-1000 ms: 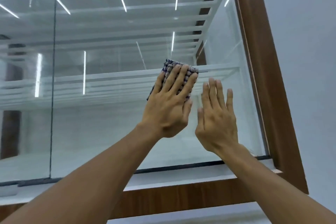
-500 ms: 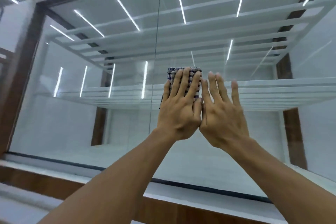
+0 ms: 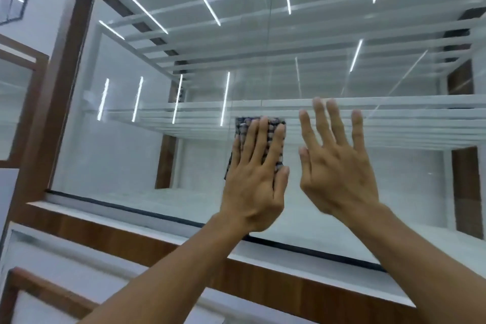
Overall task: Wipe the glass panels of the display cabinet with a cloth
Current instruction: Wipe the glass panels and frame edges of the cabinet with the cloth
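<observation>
A tall display cabinet with a dark wood frame point(image 3: 65, 92) fills the head view. Its glass panel point(image 3: 136, 155) reflects ceiling light strips, and white shelves show behind it. My left hand point(image 3: 256, 179) lies flat on the glass and presses a folded dark checked cloth point(image 3: 272, 127) against it, just left of a thin vertical seam between panels. Most of the cloth is hidden under the palm and fingers. My right hand point(image 3: 339, 166) is beside it with fingers spread and nothing in it, flat at the glass.
A black seal and a white ledge point(image 3: 147, 216) run along the bottom of the glass, with a wood band point(image 3: 110, 239) under them. Another framed glass unit point(image 3: 15, 102) stands at the far left. Lower cabinet fronts point(image 3: 39, 292) sit below.
The cloth under my left hand has slid leftward along the glass, from near the right frame to the seam between panels. My right hand followed beside it, and the two hands have moved apart.
</observation>
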A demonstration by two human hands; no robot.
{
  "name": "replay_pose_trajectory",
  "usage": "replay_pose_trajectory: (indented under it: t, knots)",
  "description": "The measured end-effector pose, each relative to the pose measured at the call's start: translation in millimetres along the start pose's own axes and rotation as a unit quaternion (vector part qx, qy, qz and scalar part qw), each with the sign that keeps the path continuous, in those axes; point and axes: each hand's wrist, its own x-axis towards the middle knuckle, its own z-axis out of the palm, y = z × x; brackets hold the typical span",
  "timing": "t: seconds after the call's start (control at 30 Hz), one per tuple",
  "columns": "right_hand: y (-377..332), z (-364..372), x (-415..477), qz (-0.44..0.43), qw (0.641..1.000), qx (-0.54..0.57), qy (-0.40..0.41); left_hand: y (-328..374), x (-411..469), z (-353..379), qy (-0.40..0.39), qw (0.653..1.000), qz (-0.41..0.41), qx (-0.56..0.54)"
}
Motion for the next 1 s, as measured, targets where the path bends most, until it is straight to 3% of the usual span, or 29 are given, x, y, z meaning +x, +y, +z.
replay_pose_trajectory:
  t: [0.07,0.17,0.33,0.5,0.7,0.83,1.0]
  knots:
    - [-3.6,0.7,-18.2,-0.005,1.0,0.008,-0.002,3.1,6.7,2.7,0.011,1.0,0.024,0.005]
    - [6.3,-3.8,-32.5,0.021,1.0,0.021,0.009,18.7,29.6,4.1,0.024,0.998,-0.055,-0.008]
    - [51.8,-22.6,-62.5,0.062,0.998,0.005,0.02,72.3,24.7,18.2,-0.035,0.991,0.122,0.035]
    - [105.3,-42.6,-84.3,0.099,0.994,-0.019,0.031,138.2,73.0,32.5,-0.02,0.996,0.089,-0.002]
    - [184.5,-70.6,-100.9,0.15,0.988,-0.032,0.029,198.7,55.1,52.1,-0.051,0.981,0.188,0.023]
    - [211.5,-79.9,-111.3,0.181,0.981,-0.025,0.057,256.3,96.5,60.7,-0.036,0.989,0.141,-0.018]
    - [259.7,-100.2,-140.8,0.22,0.973,-0.033,0.064,295.8,78.6,76.6,-0.073,0.965,0.249,0.027]
